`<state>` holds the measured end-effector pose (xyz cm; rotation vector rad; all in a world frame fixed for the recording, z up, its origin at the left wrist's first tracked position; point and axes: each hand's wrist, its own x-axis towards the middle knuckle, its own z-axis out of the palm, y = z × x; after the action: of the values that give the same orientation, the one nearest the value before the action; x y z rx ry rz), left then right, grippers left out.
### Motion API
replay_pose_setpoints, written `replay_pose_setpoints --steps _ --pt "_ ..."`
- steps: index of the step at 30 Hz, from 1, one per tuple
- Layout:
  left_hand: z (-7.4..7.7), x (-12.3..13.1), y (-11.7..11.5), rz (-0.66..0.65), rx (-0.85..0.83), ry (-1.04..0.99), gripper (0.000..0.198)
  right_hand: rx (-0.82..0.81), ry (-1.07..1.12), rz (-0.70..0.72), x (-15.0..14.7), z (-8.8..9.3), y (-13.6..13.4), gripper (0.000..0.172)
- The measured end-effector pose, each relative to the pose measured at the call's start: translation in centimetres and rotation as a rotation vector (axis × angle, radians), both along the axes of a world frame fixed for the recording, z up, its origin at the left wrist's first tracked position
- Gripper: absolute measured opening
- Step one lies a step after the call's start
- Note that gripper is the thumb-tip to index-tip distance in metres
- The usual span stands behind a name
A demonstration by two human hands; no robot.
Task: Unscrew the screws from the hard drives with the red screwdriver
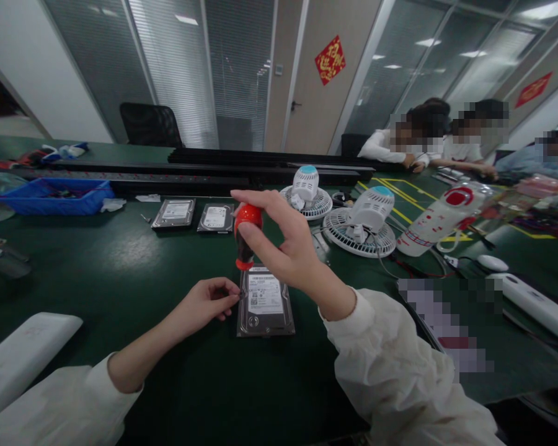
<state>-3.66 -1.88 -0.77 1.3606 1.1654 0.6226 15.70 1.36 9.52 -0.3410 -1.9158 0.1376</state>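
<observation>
Place: an office room fitted out as an electronics workshop.
Walls: glass partitions with blinds (177,62), a door (307,80), a red paper ornament (330,59).
Desk: long, green-matted (121,279), with yellow tape lines (402,215) towards its right edge.
Goods: hard drives (265,294), small fans (367,226), a blue bin (51,195).
People: co-workers in white coats (381,145) at the far right corner.

The small screwdriver (243,251) has a round red top, a black middle and a red collar. It stands upright between the fingers of my right hand (283,248), over the far left corner of the hard drive (265,300). This drive lies flat on the green table (121,279), white label up, and my left hand (209,300) touches its left edge.
</observation>
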Motion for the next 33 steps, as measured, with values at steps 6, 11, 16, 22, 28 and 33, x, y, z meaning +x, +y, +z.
replay_pose_setpoints --steps 6,11,16,22,28,33 --pt "0.1 0.06 -0.05 0.009 -0.01 0.0 0.035 0.019 -0.07 0.003 -0.06 0.17 -0.01 0.033" --pt "-0.14 0.01 0.08 0.004 -0.008 -0.011 0.034 0.046 -0.039 -0.037 0.04 0.4 -0.25 0.029" --pt "-0.16 0.05 0.07 0.007 -0.009 -0.022 0.034 0.074 -0.062 0.0 0.06 0.43 -0.13 0.032" --pt "0.08 0.06 -0.06 0.013 -0.008 -0.004 0.036 0.038 -0.041 -0.071 -0.02 0.3 -0.15 0.027" --pt "-0.04 -0.01 -0.03 0.01 -0.014 -0.012 0.035 0.021 -0.101 0.025 0.23 0.36 -0.07 0.037" --pt "-0.15 -0.05 0.02 0.009 -0.001 -0.008 0.036 0.043 -0.034 -0.04 0.01 0.34 -0.06 0.027"
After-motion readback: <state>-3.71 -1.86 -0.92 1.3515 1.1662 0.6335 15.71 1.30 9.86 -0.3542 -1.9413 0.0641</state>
